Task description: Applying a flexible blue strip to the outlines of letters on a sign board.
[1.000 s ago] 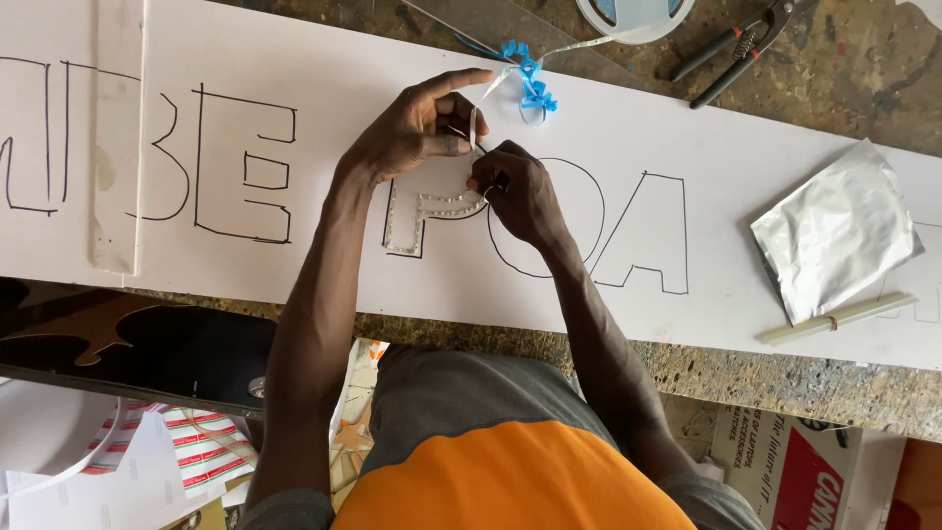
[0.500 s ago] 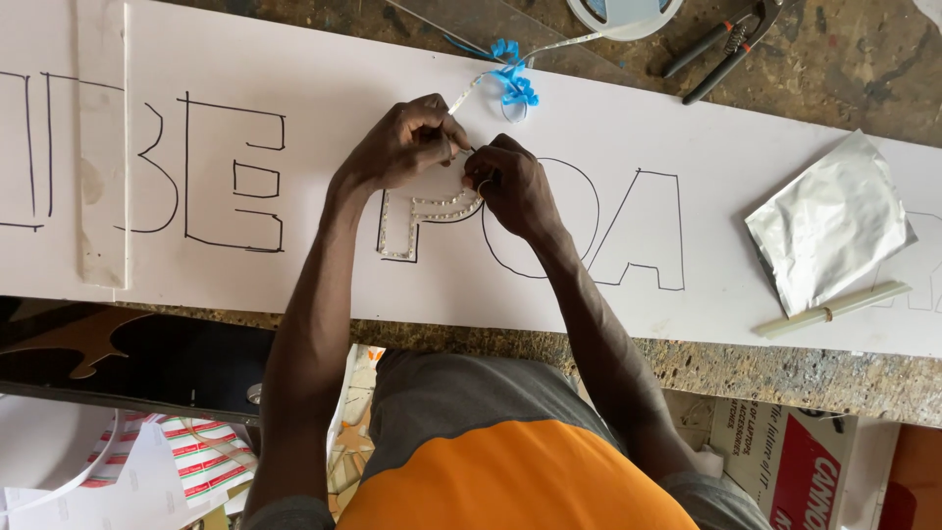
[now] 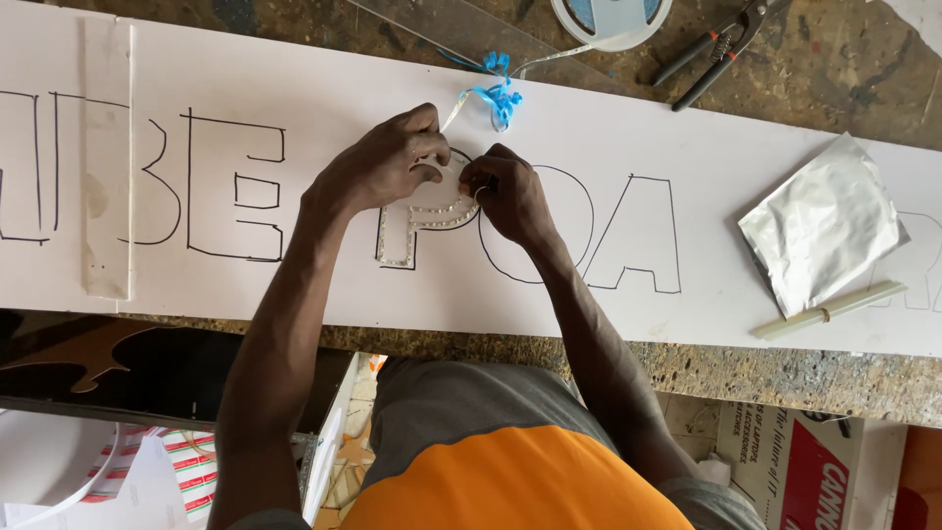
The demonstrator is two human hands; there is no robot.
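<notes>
A long white board (image 3: 324,285) with black outlined letters lies across the workbench. A thin light strip (image 3: 420,228) runs along the outline of one letter near the middle. My left hand (image 3: 383,162) presses the strip down at the top of that letter, fingers pinched on it. My right hand (image 3: 505,191) pinches the strip at the letter's right curve, touching the left hand's fingertips. The strip's free end leads up past a curl of blue backing tape (image 3: 498,96) to a white reel (image 3: 610,18) at the top edge.
Pliers (image 3: 716,49) lie at the top right on the bench. A silver foil pouch (image 3: 822,224) and a pale stick (image 3: 829,310) rest on the board's right part. A clear ruler (image 3: 105,157) lies on the left. Boxes and papers sit below the bench edge.
Both hands have closed in lower on the letter, the left hand's fingers now curled down on the strip. The view has shifted slightly.
</notes>
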